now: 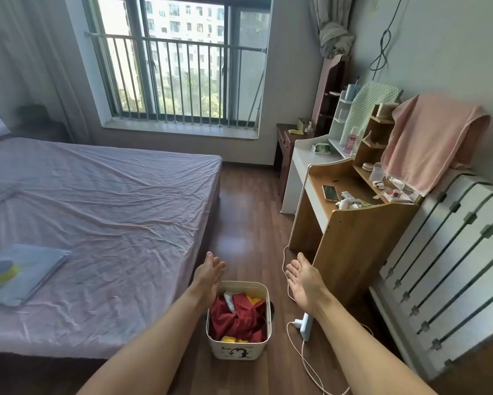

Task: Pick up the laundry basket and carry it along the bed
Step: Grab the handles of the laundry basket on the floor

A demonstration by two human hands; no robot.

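A small white laundry basket [236,350] with a penguin print stands on the wooden floor beside the bed's near corner. Red, yellow and white clothes [241,315] fill it. My left hand [209,273] hovers over the basket's far left rim, fingers apart, holding nothing. My right hand [303,277] is held out to the right of the basket, palm turned inward, open and apart from it. The bed [103,212] with a wrinkled lilac sheet stretches along the left toward the window.
A white power strip [305,326] and its cable [310,369] lie on the floor right of the basket. A wooden desk [350,240] and a white radiator [450,269] line the right wall. A floor aisle [248,201] runs between bed and desks to the window.
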